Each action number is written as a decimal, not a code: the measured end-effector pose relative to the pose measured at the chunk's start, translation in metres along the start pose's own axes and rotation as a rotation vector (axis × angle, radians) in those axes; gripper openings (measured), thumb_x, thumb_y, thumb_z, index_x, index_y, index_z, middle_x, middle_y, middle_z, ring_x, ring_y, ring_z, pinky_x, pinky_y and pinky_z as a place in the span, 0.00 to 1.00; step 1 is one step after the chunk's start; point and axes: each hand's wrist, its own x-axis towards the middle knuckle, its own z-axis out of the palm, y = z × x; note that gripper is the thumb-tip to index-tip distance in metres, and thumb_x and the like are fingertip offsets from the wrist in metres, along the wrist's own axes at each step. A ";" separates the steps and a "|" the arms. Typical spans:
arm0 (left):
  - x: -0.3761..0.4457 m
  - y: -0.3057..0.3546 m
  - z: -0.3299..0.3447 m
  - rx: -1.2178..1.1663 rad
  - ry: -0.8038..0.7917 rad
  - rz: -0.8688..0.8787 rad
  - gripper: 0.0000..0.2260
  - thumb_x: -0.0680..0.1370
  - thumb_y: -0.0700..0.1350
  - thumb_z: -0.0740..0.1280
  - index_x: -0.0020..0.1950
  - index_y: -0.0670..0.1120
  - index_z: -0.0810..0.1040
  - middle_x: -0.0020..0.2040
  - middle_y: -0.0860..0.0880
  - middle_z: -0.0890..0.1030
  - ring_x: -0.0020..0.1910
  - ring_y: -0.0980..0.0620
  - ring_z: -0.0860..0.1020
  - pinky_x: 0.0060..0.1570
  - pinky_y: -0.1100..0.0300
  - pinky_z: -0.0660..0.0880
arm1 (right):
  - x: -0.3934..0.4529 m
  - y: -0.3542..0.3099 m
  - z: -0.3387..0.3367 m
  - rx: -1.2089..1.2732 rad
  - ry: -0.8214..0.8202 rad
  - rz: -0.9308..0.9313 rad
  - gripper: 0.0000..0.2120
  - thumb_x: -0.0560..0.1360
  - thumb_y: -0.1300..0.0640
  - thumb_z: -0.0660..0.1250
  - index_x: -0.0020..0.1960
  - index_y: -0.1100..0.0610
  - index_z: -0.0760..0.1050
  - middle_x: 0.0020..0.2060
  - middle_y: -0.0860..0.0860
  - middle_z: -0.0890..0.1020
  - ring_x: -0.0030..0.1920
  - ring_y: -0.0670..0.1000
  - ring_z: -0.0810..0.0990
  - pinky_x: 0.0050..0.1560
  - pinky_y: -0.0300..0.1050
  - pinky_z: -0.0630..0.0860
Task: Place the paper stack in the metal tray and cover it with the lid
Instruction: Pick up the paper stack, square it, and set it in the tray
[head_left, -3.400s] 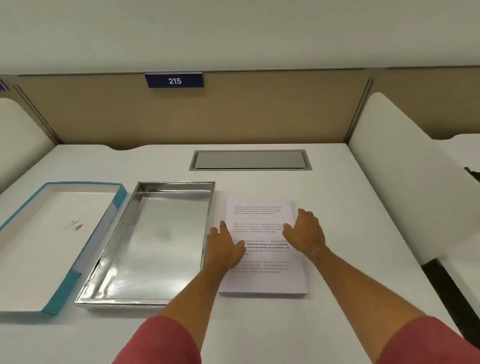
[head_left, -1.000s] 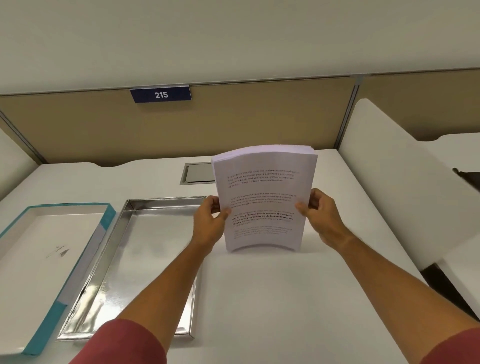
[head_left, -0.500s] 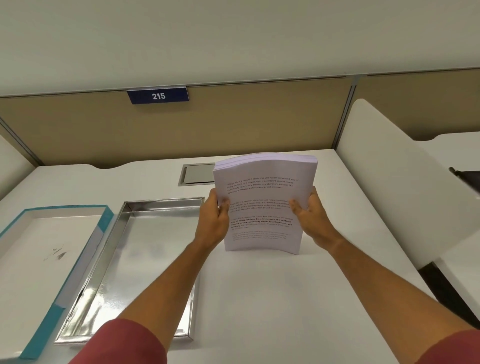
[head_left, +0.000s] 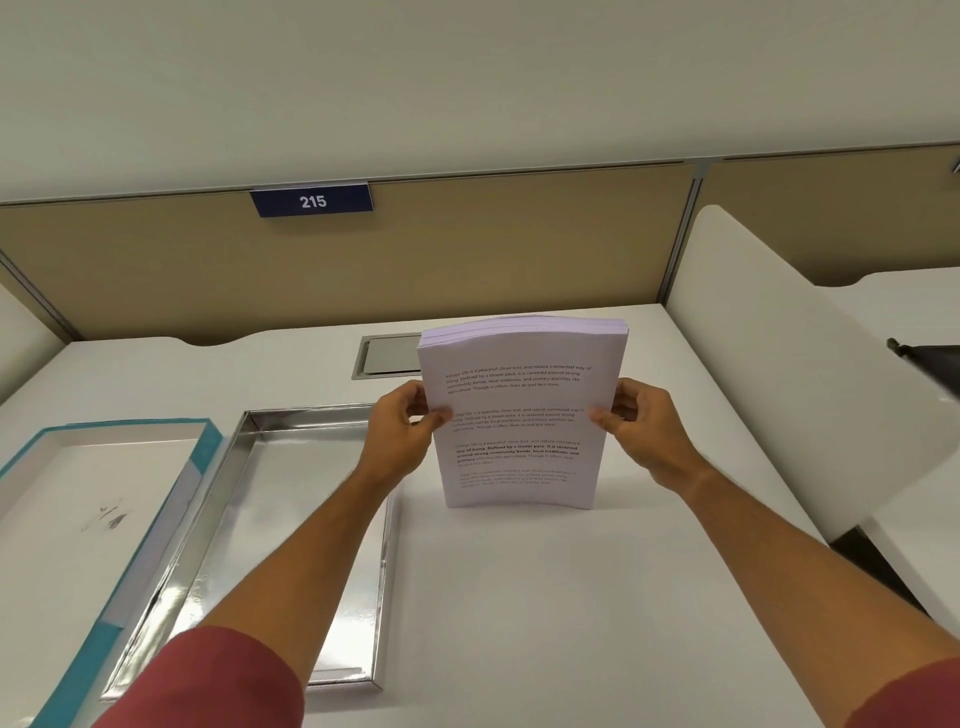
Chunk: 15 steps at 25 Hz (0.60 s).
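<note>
A thick stack of printed white paper (head_left: 519, 415) stands upright on its short edge on the white desk, to the right of the tray. My left hand (head_left: 402, 436) grips its left edge and my right hand (head_left: 644, 431) grips its right edge. The shiny metal tray (head_left: 244, 525) lies empty on the desk, partly under my left forearm. Left of the tray lies the lid (head_left: 78, 519), white inside with a teal rim, open side up.
A tan partition with a blue "215" sign (head_left: 311, 200) closes the back of the desk. A grey cable hatch (head_left: 387, 356) sits behind the paper. A white side divider (head_left: 795, 374) bounds the desk on the right.
The stack lay flat on the desk under my hands; both hands took it by the sides and stood it upright. In the last half second it has stayed upright on the desk.
</note>
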 end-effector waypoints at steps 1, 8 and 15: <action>0.001 0.000 -0.002 0.008 0.000 0.007 0.12 0.75 0.40 0.71 0.58 0.43 0.78 0.53 0.49 0.82 0.51 0.47 0.81 0.52 0.56 0.78 | 0.001 -0.002 0.000 0.003 -0.001 -0.006 0.12 0.74 0.64 0.71 0.57 0.62 0.78 0.51 0.57 0.84 0.53 0.57 0.83 0.59 0.55 0.79; 0.000 -0.007 -0.005 0.006 -0.030 0.005 0.13 0.75 0.40 0.71 0.59 0.43 0.78 0.54 0.48 0.83 0.52 0.46 0.82 0.55 0.52 0.78 | 0.002 0.001 -0.004 -0.017 -0.061 0.010 0.13 0.73 0.64 0.72 0.58 0.62 0.79 0.52 0.56 0.84 0.53 0.56 0.83 0.59 0.51 0.79; 0.002 -0.012 -0.006 0.009 -0.032 -0.021 0.12 0.74 0.41 0.72 0.56 0.45 0.79 0.52 0.49 0.83 0.50 0.48 0.82 0.53 0.55 0.77 | 0.003 0.006 -0.004 -0.007 -0.055 0.017 0.13 0.73 0.63 0.72 0.57 0.61 0.79 0.52 0.56 0.84 0.53 0.56 0.83 0.59 0.50 0.79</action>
